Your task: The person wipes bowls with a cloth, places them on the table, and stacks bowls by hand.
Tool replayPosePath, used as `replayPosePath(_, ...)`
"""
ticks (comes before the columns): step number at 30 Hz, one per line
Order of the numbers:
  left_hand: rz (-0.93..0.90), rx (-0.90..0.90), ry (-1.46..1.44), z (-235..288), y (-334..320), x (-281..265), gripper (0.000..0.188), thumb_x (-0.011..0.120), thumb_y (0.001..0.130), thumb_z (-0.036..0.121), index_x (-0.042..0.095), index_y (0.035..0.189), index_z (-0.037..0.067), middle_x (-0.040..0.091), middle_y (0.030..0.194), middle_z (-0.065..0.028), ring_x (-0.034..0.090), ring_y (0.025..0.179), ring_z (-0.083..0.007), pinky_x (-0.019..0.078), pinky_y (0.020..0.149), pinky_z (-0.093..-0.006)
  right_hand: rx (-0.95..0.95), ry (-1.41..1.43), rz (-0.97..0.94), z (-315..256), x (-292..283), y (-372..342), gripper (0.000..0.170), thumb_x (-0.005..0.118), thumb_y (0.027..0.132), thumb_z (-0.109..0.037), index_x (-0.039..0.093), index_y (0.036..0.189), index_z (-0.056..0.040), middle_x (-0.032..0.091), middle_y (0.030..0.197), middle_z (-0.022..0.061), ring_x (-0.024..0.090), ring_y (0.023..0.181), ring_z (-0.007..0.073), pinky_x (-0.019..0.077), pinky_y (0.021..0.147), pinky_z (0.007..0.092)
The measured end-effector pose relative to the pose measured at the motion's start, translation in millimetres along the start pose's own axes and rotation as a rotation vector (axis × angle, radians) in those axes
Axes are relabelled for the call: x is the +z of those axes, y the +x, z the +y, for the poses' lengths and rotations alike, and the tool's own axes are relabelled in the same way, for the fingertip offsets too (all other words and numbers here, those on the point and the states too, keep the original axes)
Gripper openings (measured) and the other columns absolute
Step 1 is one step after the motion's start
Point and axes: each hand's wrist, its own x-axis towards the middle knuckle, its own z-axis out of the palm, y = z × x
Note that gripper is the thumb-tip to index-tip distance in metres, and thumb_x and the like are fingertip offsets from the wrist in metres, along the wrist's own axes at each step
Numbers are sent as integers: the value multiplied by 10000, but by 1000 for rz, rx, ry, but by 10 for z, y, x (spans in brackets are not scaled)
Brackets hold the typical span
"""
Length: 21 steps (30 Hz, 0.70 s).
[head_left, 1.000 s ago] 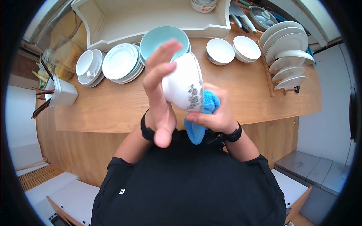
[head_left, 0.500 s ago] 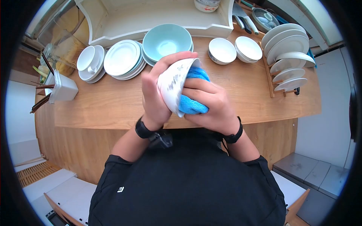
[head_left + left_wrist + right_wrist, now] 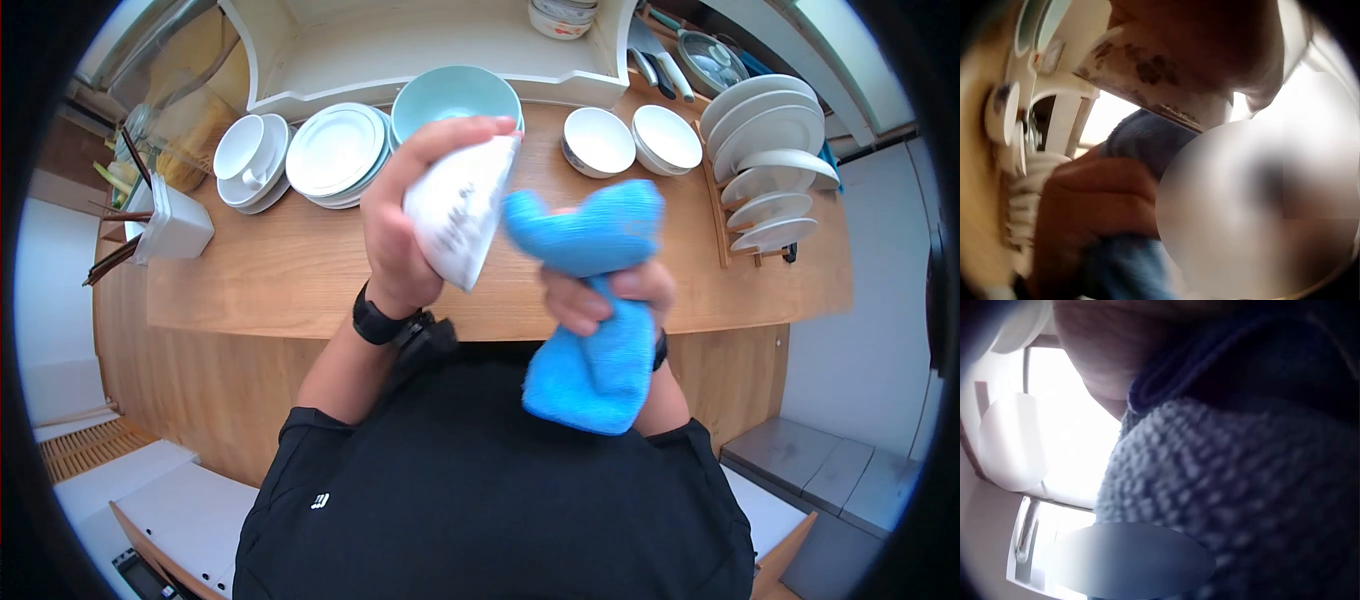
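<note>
A white bowl (image 3: 455,215) with a grey floral print is tilted on its side above the table, its opening turned to the right. My left hand (image 3: 395,235) holds it, with fingers over the upper rim and the palm behind its base. To the right, my right hand (image 3: 590,300) grips a blue towel (image 3: 595,375) by its middle, bunched above the fist and hanging below it. A gap shows between towel and bowl in the head view. In the left wrist view the bowl's printed side (image 3: 1147,65) overlaps the towel (image 3: 1147,140). The towel's looped fabric (image 3: 1210,481) fills much of the right wrist view.
Behind the hands stand a large pale-green bowl (image 3: 455,95), a stack of plates (image 3: 335,150) and a cup (image 3: 243,150) on saucers. Two white bowls (image 3: 598,142) sit right of centre. A wooden rack (image 3: 718,215) of plates is at the right, a chopstick holder (image 3: 178,225) at the left.
The right hand has drawn the blue towel out of the bowl and moved right, where the cloth now hangs loose. The left hand has kept the bowl, after taking a fuller grip on it.
</note>
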Motion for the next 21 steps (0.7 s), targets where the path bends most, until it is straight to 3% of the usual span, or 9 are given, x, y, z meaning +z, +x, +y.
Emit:
replayPosePath(3, 129, -291, -556, 29, 13, -69, 1013, 349, 995, 808, 474, 1485, -70, 568, 1465, -271, 596, 1301, -496, 509, 1095, -577, -206, -77, 20, -120, 35, -23, 736, 687, 795, -132, 486, 1458, 116, 652, 880, 143, 580, 621, 185, 548, 645, 327)
replayPosePath(5, 31, -408, -1189, -2, -19, -103, 891, 328, 1048, 693, 470, 1497, -64, 546, 1503, -250, 593, 1317, -465, 496, 1119, -549, -434, -624, 184, -137, 27, -37, 655, 700, 764, -78, 591, 1391, 74, 705, 998, 169, 676, 738, 222, 571, 685, 346)
replayPosePath(6, 33, -407, -1190, 13, -20, -88, 891, 328, 1048, 693, 470, 1497, -64, 546, 1503, -250, 593, 1317, -465, 496, 1119, -549, -432, -625, 185, -171, 52, 10, 655, 700, 764, -78, 591, 1391, 74, 705, 998, 169, 676, 738, 222, 571, 685, 346)
replayPosePath(8, 154, -549, -1019, 54, -22, -32, 825, 305, 1072, 637, 497, 1486, -50, 589, 1464, -232, 618, 1304, -385, 486, 1136, -480, -847, -1718, -136, -254, 178, 153, 561, 712, 722, -33, 713, 1282, 5, 726, 1089, 163, 728, 892, 273, 597, 780, 372)
replayPosePath(10, 132, -599, -1003, -40, -88, -53, 765, 306, 1089, 587, 513, 1476, -40, 620, 1428, -216, 635, 1277, -344, 489, 1131, -449, -829, -1800, -128, -131, 315, 214, 479, 761, 689, -48, 780, 1168, -63, 701, 1101, 99, 718, 959, 286, 600, 874, 400)
replayPosePath(12, 107, -650, -984, -97, -134, -71, 707, 308, 1105, 536, 530, 1466, -29, 651, 1392, -199, 653, 1251, -303, 492, 1125, -418, -839, -2198, -356, -131, 321, 288, 489, 833, 678, -152, 784, 1152, -41, 690, 1096, 95, 709, 951, 293, 587, 800, 407)
replayPosePath(16, 36, -739, -1098, -123, -289, -68, 706, 298, 1109, 566, 610, 1343, -22, 694, 1319, -176, 675, 1203, -262, 499, 1110, -406, -846, -2398, -560, -149, 383, 414, 416, 765, 720, -146, 795, 1134, -122, 668, 1125, 0, 692, 904, 258, 569, 718, 357)
replayPosePath(17, 15, -726, -1176, -109, -325, -52, 706, 303, 1109, 571, 614, 1336, -19, 694, 1315, -176, 674, 1205, -261, 502, 1108, -405, -880, -2451, -565, -142, 353, 454, 253, 730, 731, -148, 729, 980, -108, 598, 1022, -17, 592, 794, 192, 517, 644, 305)
replayPosePath(21, 85, -771, -1131, -96, -369, -81, 740, 287, 1107, 591, 610, 1344, -31, 689, 1315, -180, 670, 1216, -258, 506, 1110, -409, -656, -2743, -411, -63, 259, 385, 409, 746, 740, -114, 775, 1146, -157, 646, 1085, -22, 634, 816, 215, 541, 685, 324)
